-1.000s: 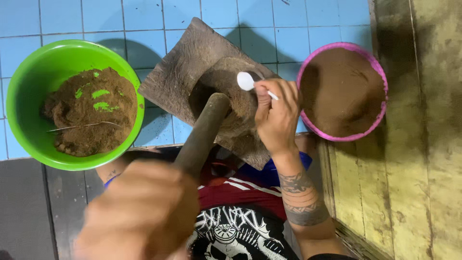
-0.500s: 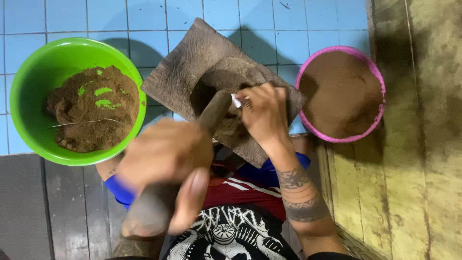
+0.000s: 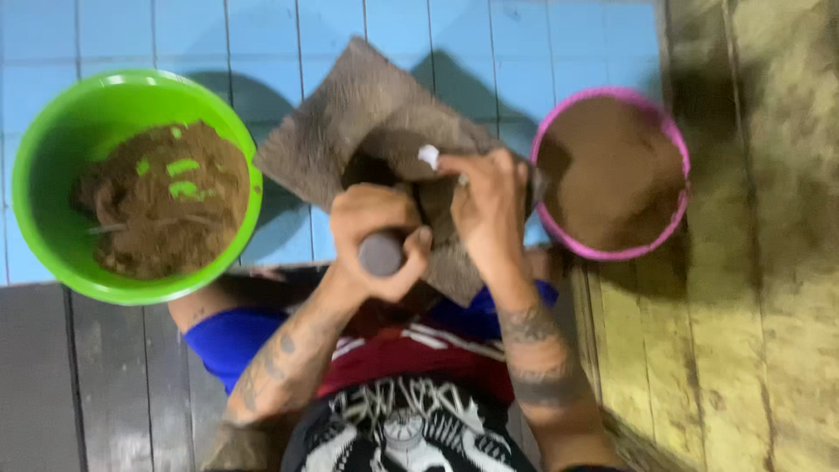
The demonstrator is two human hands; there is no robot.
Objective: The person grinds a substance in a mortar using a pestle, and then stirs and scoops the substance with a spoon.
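Blur hides the mortar (image 3: 384, 144) bowl; left hand (image 3: 377, 234) grips pestle (image 3: 381, 253), right hand (image 3: 486, 205) pinches spoon (image 3: 429, 156).

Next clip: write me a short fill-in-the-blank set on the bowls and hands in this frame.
1. The bowl beside the left hand is coloured ____.
2. The left hand grips a dark, round-ended ____ over the stone mortar.
3. The right hand holds a small white ____.
4. The pink bowl contains ____ powder.

Missing words: green; pestle; spoon; brown
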